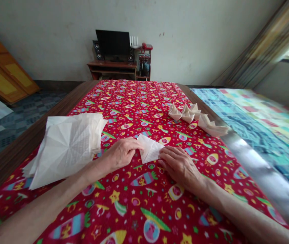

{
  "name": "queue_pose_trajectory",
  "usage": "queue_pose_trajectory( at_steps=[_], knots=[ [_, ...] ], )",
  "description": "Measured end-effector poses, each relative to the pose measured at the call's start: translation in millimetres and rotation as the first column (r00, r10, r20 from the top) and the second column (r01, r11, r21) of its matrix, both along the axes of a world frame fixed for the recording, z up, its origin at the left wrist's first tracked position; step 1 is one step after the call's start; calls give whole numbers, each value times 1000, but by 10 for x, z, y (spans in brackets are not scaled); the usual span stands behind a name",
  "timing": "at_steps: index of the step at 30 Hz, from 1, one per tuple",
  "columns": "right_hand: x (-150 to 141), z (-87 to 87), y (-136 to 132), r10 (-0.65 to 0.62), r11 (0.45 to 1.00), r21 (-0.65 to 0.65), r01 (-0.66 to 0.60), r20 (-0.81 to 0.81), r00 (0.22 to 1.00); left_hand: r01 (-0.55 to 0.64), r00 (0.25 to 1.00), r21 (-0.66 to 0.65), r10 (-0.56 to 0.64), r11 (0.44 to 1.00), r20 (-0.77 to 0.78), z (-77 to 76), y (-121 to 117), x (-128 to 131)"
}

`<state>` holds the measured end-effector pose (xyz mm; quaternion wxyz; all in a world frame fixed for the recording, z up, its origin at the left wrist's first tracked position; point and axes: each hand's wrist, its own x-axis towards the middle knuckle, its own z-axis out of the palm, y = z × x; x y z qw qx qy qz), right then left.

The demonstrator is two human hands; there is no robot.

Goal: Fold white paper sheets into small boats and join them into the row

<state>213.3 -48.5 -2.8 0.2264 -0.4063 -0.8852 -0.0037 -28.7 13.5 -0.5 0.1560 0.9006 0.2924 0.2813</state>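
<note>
A small white folded paper [149, 149] lies on the red patterned cloth in front of me, with crease lines across it. My left hand [124, 152] has its fingers closed at the paper's left edge, the fingertips on it. At the right corner, my right hand [178, 164] grips the paper with its fingers together over the edge; its thumb is mostly hidden. Left of my hands sits a stack of creased white paper sheets [68, 145]. Farther right stand several folded paper pieces [188, 113], boat-like in shape, beside a layered bundle of folded paper [211, 127].
The red cloth [144, 200] covers a long table with a dark wooden edge [55, 115]. Beyond it are a monitor [114, 44] and a red telephone [147, 46] on a desk. A bed with a checked cover [268, 115] is at right, a wooden cabinet [4, 67] at left.
</note>
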Motion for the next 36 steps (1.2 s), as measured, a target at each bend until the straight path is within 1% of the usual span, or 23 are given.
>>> queue_pose_trajectory(
  at_steps=[2,5,8,10,13,15,18,22,24,28,32,36],
  knots=[
    [0,-11,16,-17,1000,-7,17,14,1000,-1,1000,22,1,1000,-16,-32,61,33],
    [-12,-43,61,-36,999,11,35,44,998,22,998,20,-21,1000,-59,-77,85,62],
    [-54,-73,135,-73,997,25,72,61,995,-12,996,21,14,1000,-84,-115,81,69],
    [-88,-86,181,-103,995,1,103,53,993,-30,994,8,30,1000,-103,-132,77,68],
    [-113,-91,213,-115,991,-67,116,22,993,-29,993,-14,27,999,-114,-132,72,69],
    [-103,-90,208,-146,986,-75,145,0,989,-32,993,-28,28,999,-112,-115,71,76],
    [-52,-99,181,-223,974,-35,223,-1,975,-49,989,-32,44,998,-138,-88,93,91],
    [29,-125,149,-294,956,46,291,56,954,-64,972,37,71,997,-222,-85,182,97],
    [52,-126,137,-315,949,53,311,88,945,-52,967,42,61,998,-249,-88,234,95],
    [67,-112,118,-312,950,61,307,95,945,-40,963,-19,33,999,-269,-79,322,99],
    [84,-136,112,-280,958,64,278,22,960,-33,970,-75,14,997,-244,-66,390,121],
    [104,-199,129,-270,962,40,272,-35,962,2,977,-96,-22,995,-211,-59,440,145]
  ],
)
